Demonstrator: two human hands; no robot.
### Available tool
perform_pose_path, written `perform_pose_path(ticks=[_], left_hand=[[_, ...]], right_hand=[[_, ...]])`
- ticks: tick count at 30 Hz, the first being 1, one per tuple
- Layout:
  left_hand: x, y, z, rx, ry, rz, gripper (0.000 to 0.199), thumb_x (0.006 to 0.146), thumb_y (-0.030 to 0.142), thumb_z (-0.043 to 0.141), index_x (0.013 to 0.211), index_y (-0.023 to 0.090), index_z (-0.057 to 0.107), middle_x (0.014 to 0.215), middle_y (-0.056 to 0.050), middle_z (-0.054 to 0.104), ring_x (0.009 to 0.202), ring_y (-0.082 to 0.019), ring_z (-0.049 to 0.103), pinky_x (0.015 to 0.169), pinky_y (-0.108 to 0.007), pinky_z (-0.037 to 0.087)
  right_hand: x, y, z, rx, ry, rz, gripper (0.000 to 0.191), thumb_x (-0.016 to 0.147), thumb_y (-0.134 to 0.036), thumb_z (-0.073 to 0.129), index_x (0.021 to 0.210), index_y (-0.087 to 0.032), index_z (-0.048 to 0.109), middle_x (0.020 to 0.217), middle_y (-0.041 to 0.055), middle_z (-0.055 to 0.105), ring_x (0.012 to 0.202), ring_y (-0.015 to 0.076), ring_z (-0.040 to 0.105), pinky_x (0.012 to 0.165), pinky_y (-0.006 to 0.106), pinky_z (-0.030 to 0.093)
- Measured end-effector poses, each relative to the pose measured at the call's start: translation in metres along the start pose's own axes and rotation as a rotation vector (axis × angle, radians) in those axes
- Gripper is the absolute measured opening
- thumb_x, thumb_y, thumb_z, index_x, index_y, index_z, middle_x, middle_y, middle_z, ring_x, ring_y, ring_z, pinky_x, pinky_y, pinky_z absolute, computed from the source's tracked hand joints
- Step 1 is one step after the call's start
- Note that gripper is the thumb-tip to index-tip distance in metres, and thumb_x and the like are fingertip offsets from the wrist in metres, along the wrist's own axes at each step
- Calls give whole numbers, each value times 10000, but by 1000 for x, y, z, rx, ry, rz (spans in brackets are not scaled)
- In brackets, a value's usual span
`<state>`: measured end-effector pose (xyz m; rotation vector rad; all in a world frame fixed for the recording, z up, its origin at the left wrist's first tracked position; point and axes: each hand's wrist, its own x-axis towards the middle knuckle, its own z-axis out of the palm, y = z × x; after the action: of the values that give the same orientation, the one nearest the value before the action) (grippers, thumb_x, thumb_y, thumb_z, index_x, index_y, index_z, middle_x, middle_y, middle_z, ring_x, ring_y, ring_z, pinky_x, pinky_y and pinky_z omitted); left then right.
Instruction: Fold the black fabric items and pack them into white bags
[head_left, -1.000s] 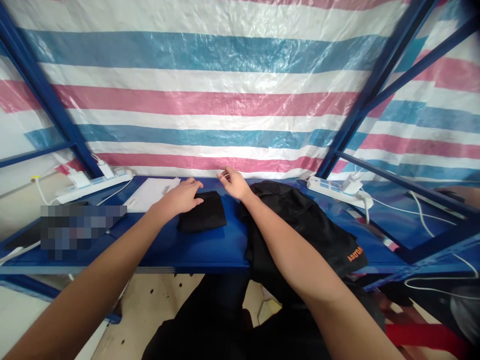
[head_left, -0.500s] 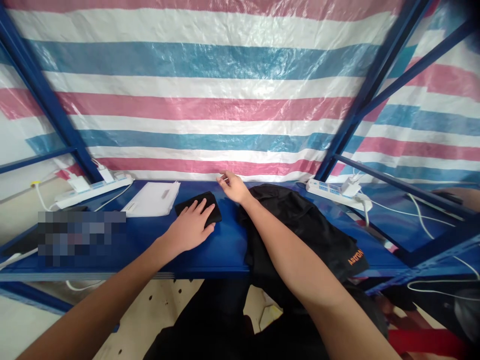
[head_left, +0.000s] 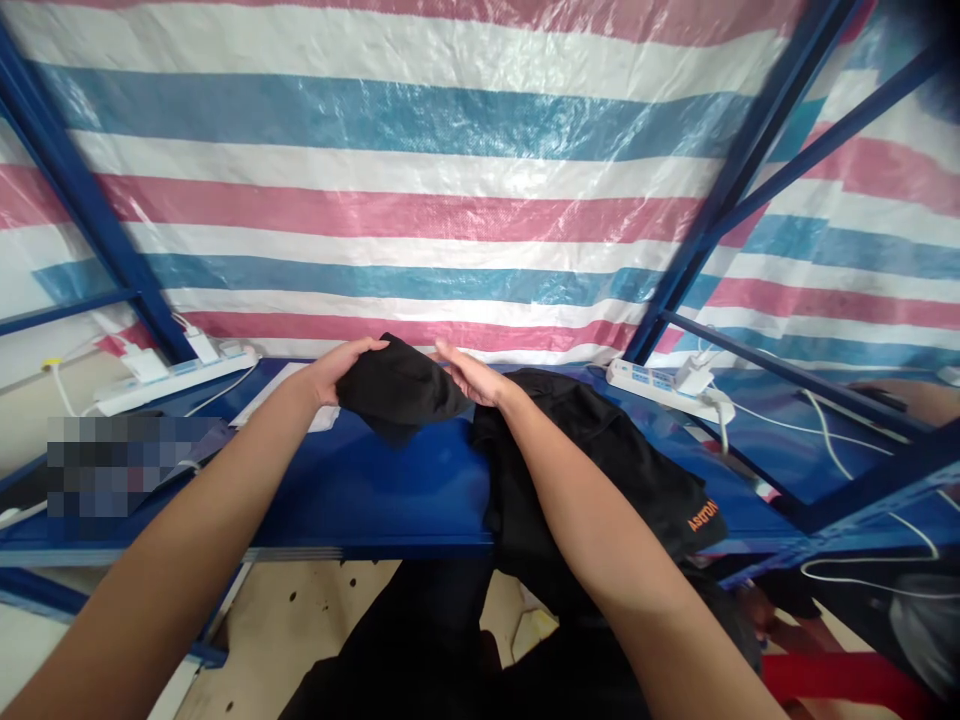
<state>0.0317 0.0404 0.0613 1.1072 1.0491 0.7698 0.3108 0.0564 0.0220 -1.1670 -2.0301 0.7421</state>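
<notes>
A small black cloth (head_left: 401, 385) is lifted just over the blue table (head_left: 375, 490), partly unfolded, with one corner hanging down. My left hand (head_left: 341, 368) grips its upper left edge between thumb and fingers. At the cloth's right side is my right hand (head_left: 471, 375), its fingers stretched and partly behind the fabric; whether it grips the edge is hard to tell. Beneath my right forearm lies a large black garment (head_left: 622, 460) with orange lettering, draped over the table's front edge.
White papers (head_left: 324, 418) lie behind my left wrist. Power strips with plugs stand at the back left (head_left: 180, 380) and back right (head_left: 667, 390), with loose white cables. Blue metal posts rise at both sides. Part of another person shows at far right.
The black cloth has been picked up off the table and partly opened. My left hand went from lying flat on it to gripping its edge. The view has shifted slightly.
</notes>
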Motion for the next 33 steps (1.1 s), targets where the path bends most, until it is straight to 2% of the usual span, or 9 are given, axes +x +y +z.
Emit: perform_pose_path(ticks=[4, 9, 12, 15, 18, 21, 24, 27, 33], left_hand=[[15, -12, -7, 78, -35, -27, 572, 829, 629, 861, 1167, 170, 813, 1273, -171, 818, 1181, -357, 789, 934, -389, 680], [18, -29, -18, 209, 3, 33, 898, 759, 535, 985, 1528, 252, 617, 1554, -184, 663, 1352, -351, 702, 1014, -405, 646], [27, -42, -21, 311, 172, 117, 1048, 726, 412, 1022, 1626, 299, 499, 1665, -197, 545, 1400, -355, 666, 1048, -411, 624], [41, -54, -23, 473, 270, 257, 946, 828, 437, 936, 1639, 261, 480, 1643, -211, 558, 1386, -385, 666, 1024, -454, 631], [52, -62, -24, 798, 358, 460, 693, 951, 434, 803, 1567, 224, 566, 1607, -178, 601, 1444, -400, 608, 1107, -497, 583], [59, -66, -26, 1071, 383, 618, 484, 1042, 371, 664, 1494, 200, 626, 1553, -159, 648, 1455, -383, 590, 1222, -528, 475], [64, -70, -29, 1174, 360, 667, 438, 1071, 319, 600, 1484, 178, 625, 1500, -171, 672, 1411, -363, 614, 1222, -522, 462], [65, -73, -29, 1234, 392, 670, 467, 1071, 309, 591, 1523, 189, 605, 1496, -167, 644, 1373, -349, 624, 1193, -502, 488], [39, -65, -8, 1349, 471, 894, 356, 1065, 285, 579, 1383, 245, 733, 1568, -138, 547, 1476, -399, 476, 1241, -584, 423]], right_hand=[[-4, 4, -4, 271, -208, 200, 640, 816, -563, 949, 1358, -272, 768, 1052, 63, 846, 752, 199, 785, 617, 273, 652], [2, 8, 8, 597, -139, 306, 556, 850, -472, 950, 1268, -174, 737, 1213, 131, 820, 899, 231, 832, 702, 302, 722], [4, 6, 16, 469, -158, 356, 663, 890, -579, 896, 1326, -135, 667, 1038, 150, 835, 755, 260, 838, 568, 301, 681], [4, 4, 20, 169, -198, 360, 693, 1009, -735, 658, 1328, -120, 671, 803, 135, 806, 645, 276, 806, 486, 291, 592], [3, 3, 18, -210, -33, 230, 678, 1014, -764, 616, 1211, -132, 762, 885, 174, 804, 808, 316, 813, 698, 361, 628], [3, 1, 12, -384, 80, -124, 521, 939, -621, 816, 1189, -165, 808, 1172, 180, 782, 1111, 338, 755, 988, 415, 575], [3, 1, 9, -265, -106, -343, 452, 860, -526, 912, 1179, -219, 821, 1177, 95, 775, 1098, 280, 729, 982, 381, 558], [6, 9, 10, -220, -271, -370, 462, 782, -436, 980, 1180, -249, 837, 1159, 59, 759, 1025, 250, 730, 940, 357, 562], [14, 25, 12, -266, -299, -370, 386, 828, -220, 905, 1209, -251, 844, 1193, 62, 767, 1025, 242, 744, 967, 348, 550]])
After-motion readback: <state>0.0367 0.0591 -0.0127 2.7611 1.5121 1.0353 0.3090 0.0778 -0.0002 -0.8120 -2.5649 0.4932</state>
